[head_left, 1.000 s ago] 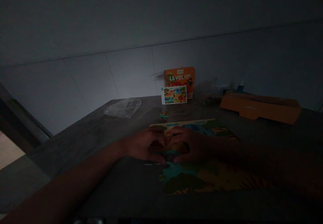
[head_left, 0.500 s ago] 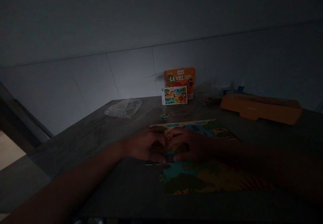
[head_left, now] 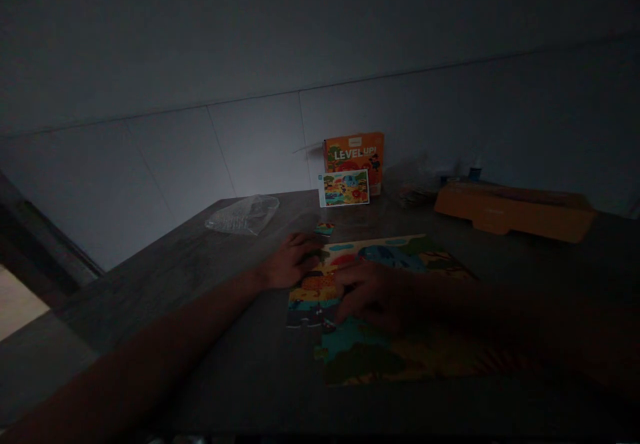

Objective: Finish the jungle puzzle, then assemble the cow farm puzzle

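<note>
A partly joined jigsaw puzzle [head_left: 365, 361] with a colourful animal scene lies flat on the dark table, its left edge uneven. My left hand [head_left: 291, 262] is at the puzzle's upper left edge, fingers stretched out and somewhat apart, holding nothing visible. Just beyond those fingers lies a loose puzzle piece [head_left: 325, 229]. Over the middle of the puzzle rests my right hand [head_left: 375, 292], fingers spread and fingertips on the pieces near the left side. Beneath its palm, part of the picture is hidden. The scene is dim.
An orange box [head_left: 354, 147] stands against the wall, with a picture card [head_left: 345, 188] leaning on its front. A clear plastic bag [head_left: 243, 215] lies at the back left. At the back right are an open orange box part [head_left: 515, 214] and crumpled plastic [head_left: 413, 181].
My left hand has moved up and away from my right hand, uncovering pieces at the puzzle's left side. My right hand has shifted slightly, its fingers now looser on the puzzle.
</note>
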Demonstrator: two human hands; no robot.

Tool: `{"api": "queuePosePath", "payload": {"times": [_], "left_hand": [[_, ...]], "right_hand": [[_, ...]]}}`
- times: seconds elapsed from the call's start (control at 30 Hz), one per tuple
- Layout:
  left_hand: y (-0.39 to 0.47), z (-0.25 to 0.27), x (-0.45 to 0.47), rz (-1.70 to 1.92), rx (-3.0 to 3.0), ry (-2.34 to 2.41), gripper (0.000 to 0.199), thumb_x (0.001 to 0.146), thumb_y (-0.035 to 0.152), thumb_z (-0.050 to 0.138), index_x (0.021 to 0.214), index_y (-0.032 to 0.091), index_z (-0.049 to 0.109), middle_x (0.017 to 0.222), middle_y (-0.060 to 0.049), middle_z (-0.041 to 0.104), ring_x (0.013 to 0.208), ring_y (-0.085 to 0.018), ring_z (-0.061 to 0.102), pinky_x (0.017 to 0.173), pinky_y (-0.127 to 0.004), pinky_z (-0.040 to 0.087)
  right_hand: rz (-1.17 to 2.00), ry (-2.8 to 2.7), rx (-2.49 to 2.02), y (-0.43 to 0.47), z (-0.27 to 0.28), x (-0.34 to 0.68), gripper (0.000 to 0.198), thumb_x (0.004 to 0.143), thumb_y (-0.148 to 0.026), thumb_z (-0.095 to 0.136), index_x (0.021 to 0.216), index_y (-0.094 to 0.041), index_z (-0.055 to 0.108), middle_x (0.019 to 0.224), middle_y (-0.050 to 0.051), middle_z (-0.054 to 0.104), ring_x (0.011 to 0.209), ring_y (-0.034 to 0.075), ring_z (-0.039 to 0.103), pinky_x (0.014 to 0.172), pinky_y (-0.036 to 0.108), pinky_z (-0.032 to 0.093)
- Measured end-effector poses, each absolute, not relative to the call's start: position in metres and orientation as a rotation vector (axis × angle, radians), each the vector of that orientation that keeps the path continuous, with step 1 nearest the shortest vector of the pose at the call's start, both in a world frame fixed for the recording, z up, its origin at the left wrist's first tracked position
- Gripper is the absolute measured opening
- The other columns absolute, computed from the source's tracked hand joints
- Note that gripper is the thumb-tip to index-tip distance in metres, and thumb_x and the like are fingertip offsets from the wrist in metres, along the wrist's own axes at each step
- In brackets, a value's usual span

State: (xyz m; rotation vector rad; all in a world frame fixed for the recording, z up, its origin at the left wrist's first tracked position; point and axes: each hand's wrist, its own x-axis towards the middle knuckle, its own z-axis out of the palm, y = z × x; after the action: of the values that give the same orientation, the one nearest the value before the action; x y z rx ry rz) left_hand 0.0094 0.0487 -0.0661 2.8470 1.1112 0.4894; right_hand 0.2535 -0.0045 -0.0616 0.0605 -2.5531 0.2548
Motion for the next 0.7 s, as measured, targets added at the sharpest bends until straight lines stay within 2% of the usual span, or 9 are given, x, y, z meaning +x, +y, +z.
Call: {"api": "queuePosePath", "payload": {"times": [0.1,0.17,0.27,0.37,0.53,0.63,0.7], "left_hand": [[0.051,-0.066,0.012,0.387,2.795,1.236,0.046,0.099,0.041,0.047,0.14,0.02,0.051,0.152,-0.007,0.045,0.141,-0.026,0.036,0.118,-0.042,0.029],[0.056,-0.066,0.013,0.351,2.752,1.343,0.056,0.098,0.05,0.047,0.145,0.019,0.045,0.153,-0.008,0.043,0.141,-0.028,0.036,0.117,-0.041,0.031],[0.074,-0.068,0.019,0.306,2.659,1.565,0.065,0.095,0.061,0.045,0.136,0.011,0.051,0.141,-0.015,0.053,0.13,-0.033,0.048,0.108,-0.043,0.04],[0.1,-0.071,0.031,0.311,2.572,1.774,0.069,0.091,0.068,0.044,0.127,0.01,0.056,0.134,-0.02,0.056,0.124,-0.037,0.051,0.104,-0.049,0.04],[0.138,-0.071,0.053,0.327,2.444,1.964,0.066,0.085,0.069,0.054,0.121,0.014,0.061,0.137,-0.019,0.052,0.13,-0.04,0.044,0.105,-0.056,0.035],[0.151,-0.067,0.06,0.304,2.36,2.015,0.058,0.085,0.064,0.059,0.114,0.014,0.065,0.135,-0.02,0.053,0.128,-0.041,0.046,0.102,-0.059,0.037],[0.155,-0.062,0.063,0.285,2.352,1.979,0.049,0.088,0.058,0.062,0.11,0.014,0.066,0.129,-0.018,0.057,0.122,-0.036,0.052,0.098,-0.056,0.043]], "right_hand": [[0.298,-2.596,0.008,-0.008,-0.06,0.253,0.023,0.088,-0.014,0.05,0.095,-0.016,0.073,0.074,0.002,0.051,0.064,0.013,0.045,0.063,0.028,0.034],[0.312,-2.614,-0.017,-0.008,-0.06,0.252,0.022,0.088,-0.013,0.052,0.093,-0.015,0.073,0.077,0.004,0.054,0.068,0.014,0.047,0.065,0.028,0.035],[0.303,-2.618,-0.029,-0.008,-0.06,0.251,0.022,0.09,-0.014,0.051,0.095,-0.016,0.072,0.082,0.005,0.057,0.073,0.014,0.051,0.07,0.029,0.038],[0.254,-2.639,-0.043,-0.012,-0.058,0.251,0.02,0.092,-0.028,0.056,0.098,-0.016,0.071,0.086,0.006,0.059,0.075,0.016,0.052,0.073,0.03,0.04],[0.122,-2.763,-0.178,-0.028,-0.052,0.252,0.057,0.079,-0.06,0.069,0.118,-0.018,0.065,0.101,0.009,0.06,0.087,0.022,0.054,0.077,0.035,0.042],[0.076,-2.791,-0.224,-0.036,-0.05,0.252,0.07,0.071,-0.068,0.071,0.123,-0.022,0.063,0.104,0.009,0.059,0.089,0.024,0.054,0.08,0.038,0.043],[0.071,-2.785,-0.249,-0.04,-0.048,0.251,0.07,0.071,-0.068,0.071,0.123,-0.022,0.063,0.105,0.009,0.059,0.089,0.025,0.054,0.084,0.041,0.043]]}}
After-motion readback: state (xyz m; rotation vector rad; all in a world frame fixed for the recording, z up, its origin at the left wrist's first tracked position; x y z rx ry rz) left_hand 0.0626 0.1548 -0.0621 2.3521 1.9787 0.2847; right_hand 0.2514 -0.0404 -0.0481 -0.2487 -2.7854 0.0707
